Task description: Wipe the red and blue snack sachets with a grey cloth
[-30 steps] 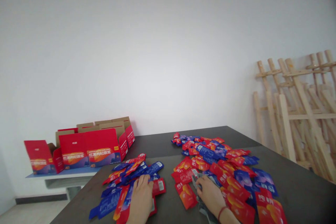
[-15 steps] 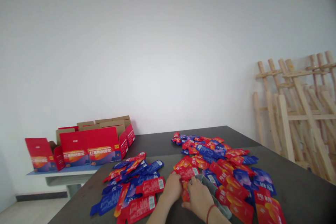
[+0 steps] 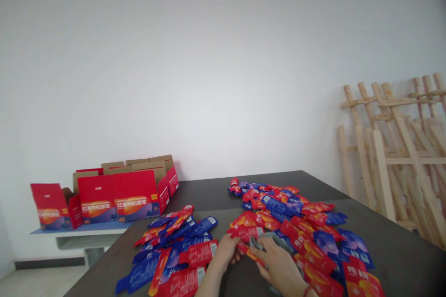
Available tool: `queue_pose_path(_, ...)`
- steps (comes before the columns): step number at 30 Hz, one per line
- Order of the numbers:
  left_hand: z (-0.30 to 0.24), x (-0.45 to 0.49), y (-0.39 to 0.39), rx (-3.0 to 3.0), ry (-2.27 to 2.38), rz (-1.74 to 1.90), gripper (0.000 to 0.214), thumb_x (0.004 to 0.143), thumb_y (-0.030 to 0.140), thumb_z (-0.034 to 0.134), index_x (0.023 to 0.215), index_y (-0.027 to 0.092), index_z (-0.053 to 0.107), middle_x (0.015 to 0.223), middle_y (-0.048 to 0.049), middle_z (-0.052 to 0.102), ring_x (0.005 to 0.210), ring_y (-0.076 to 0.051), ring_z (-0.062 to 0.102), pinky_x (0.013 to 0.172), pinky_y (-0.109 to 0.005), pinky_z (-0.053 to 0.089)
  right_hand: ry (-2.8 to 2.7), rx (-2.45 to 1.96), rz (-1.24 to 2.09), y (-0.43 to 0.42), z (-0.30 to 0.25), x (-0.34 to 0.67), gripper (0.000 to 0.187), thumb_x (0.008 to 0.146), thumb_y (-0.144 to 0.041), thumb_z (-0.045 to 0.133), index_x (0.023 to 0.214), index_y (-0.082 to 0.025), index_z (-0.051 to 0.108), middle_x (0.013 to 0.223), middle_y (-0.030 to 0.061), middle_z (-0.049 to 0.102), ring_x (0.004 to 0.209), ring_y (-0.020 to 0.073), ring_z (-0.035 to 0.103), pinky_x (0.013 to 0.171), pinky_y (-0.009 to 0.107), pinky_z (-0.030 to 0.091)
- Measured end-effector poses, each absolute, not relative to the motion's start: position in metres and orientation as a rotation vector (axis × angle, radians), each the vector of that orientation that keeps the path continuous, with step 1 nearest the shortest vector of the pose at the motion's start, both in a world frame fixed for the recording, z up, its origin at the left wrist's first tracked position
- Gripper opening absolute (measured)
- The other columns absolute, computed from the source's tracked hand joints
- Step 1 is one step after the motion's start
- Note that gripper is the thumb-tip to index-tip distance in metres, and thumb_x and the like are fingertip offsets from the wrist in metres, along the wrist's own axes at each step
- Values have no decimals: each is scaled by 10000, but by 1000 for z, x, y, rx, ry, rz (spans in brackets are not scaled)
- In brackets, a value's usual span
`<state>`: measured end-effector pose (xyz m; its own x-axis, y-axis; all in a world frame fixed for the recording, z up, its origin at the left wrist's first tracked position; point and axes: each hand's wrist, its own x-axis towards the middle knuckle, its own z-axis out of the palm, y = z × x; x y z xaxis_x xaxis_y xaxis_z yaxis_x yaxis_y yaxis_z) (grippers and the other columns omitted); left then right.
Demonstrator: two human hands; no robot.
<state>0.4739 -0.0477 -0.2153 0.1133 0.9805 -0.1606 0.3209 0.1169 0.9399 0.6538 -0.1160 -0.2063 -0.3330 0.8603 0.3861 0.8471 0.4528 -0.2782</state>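
Note:
My left hand (image 3: 227,251) is closed, its fingers pinching one end of a red and orange pouch (image 3: 245,249) tilted up over the table. Just to its right, my right hand (image 3: 278,262) is closed around a grey cloth (image 3: 283,242), which meets the pouch's other end. Part of the pouch is hidden by my fingers and the cloth. Another red pouch (image 3: 248,232) lies flat just beyond my hands. To the left is a pile of red and blue pouches (image 3: 174,260), some showing barcodes. A larger spread of pouches (image 3: 306,243) lies to the right.
Red cartons (image 3: 97,195) with raised brown flaps stand on a low bench (image 3: 87,231) at the left. Wooden easels (image 3: 393,148) lean by the wall on the right. The dark table (image 3: 205,190) stretches back to the white wall (image 3: 223,79).
The red and orange pouch has come up from lying nearly flat to a tilt between my hands. The grey cloth has moved with my right hand toward it. The view has shifted slightly.

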Motion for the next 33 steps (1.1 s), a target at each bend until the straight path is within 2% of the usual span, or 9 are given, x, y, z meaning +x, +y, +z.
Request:
queue_pose_path(2, -219, 475, -46, 1342, 1384, 908, 250, 839, 299, 417, 967, 112, 522, 498, 23, 562, 371, -87, 474, 369, -163, 281, -2173, -1432, 112, -112, -203, 659, 384, 774, -307, 538, 1153, -309, 597, 1191, 50, 559, 1093, 220, 518, 910, 305, 402)
queue_pose_path(4, -223, 478, -45, 1240, 1349, 1002, 298, 821, 283, 456, 1067, 114, 472, 547, 18, 598, 404, -99, 528, 385, -163, 335, -2047, -1492, 140, -106, -196, 660, 360, 832, -376, 467, 1149, -270, 600, 1165, 66, 569, 1055, 210, 543, 888, 298, 418)
queue_pose_path(6, -228, 484, -46, 1127, 1282, 1072, 418, 784, 285, 519, 1155, 119, 422, 648, -13, 652, 462, -128, 592, 421, -194, 414, -1960, -1549, 128, -99, -189, 654, 365, 872, -354, 380, 1140, -242, 601, 1126, 77, 583, 999, 196, 567, 847, 286, 435)
queue_pose_path(8, -233, 490, -46, 1113, 1204, 1117, 494, 738, 282, 570, 1185, 133, 424, 773, -51, 685, 548, -163, 640, 477, -242, 478, -1972, -1567, 108, -92, -184, 638, 355, 858, -295, 385, 1130, -237, 605, 1114, 76, 590, 998, 193, 567, 837, 275, 437)
queue_pose_path(13, -244, 490, -45, 1281, 1061, 1352, 318, 669, 220, 583, 975, 133, 578, 945, -90, 692, 844, -203, 654, 728, -284, 522, -2102, -1548, 58, -81, -192, 593, 397, 805, -181, 425, 1154, -231, 608, 1172, 90, 577, 1109, 227, 512, 929, 301, 394)
queue_pose_path(19, -247, 482, -44, 1219, 1087, 1235, 346, 756, 311, 535, 1047, 126, 525, 835, -62, 686, 634, -169, 657, 523, -250, 506, -2091, -1610, -11, -66, -199, 606, 427, 822, -159, 394, 1193, -238, 589, 1165, 90, 577, 1113, 217, 504, 925, 280, 389)
queue_pose_path(24, -239, 482, -42, 1123, 1189, 1227, 321, 824, 199, 433, 1136, 127, 459, 802, -46, 681, 548, -143, 647, 426, -205, 456, -1996, -1778, -27, -55, -199, 640, 374, 859, -200, 373, 1134, -193, 625, 1113, 109, 596, 1060, 215, 538, 918, 287, 385)
queue_pose_path(27, -236, 482, -41, 1056, 1195, 1247, 329, 837, 171, 399, 1160, 130, 444, 806, -47, 683, 554, -144, 650, 428, -208, 463, -1956, -1759, -25, -59, -200, 641, 383, 871, -224, 353, 1147, -179, 615, 1124, 114, 591, 1053, 212, 548, 903, 283, 396)
queue_pose_path(33, -238, 486, -43, 1183, 1101, 1315, 284, 803, 204, 459, 1065, 126, 535, 789, -34, 689, 562, -135, 639, 472, -215, 488, -2092, -1511, 50, -67, -205, 607, 416, 838, -207, 386, 1205, -253, 578, 1222, 72, 554, 1130, 188, 509, 926, 248, 389)
